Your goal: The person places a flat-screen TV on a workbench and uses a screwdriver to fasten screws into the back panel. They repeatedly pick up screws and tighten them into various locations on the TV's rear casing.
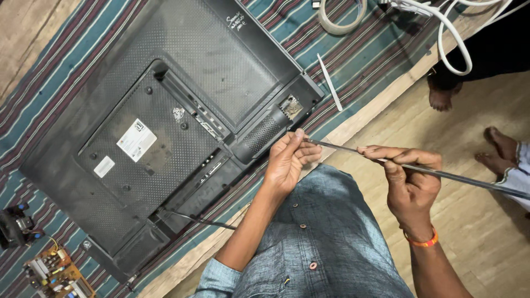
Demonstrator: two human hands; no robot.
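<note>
Your left hand (287, 163) is pinched shut on the near end of a long thin metal strip (419, 170), right at the TV's (165, 121) lower-right corner. Right hand (406, 182) grips the same strip further out, away from the TV, fingers curled over it. Strip runs from the TV corner out over the wood floor (475, 237). TV lies face-down on a striped mat (375, 60). White stick (329, 81) just off the TV's right edge; circuit board (55, 273) beyond its left end.
</note>
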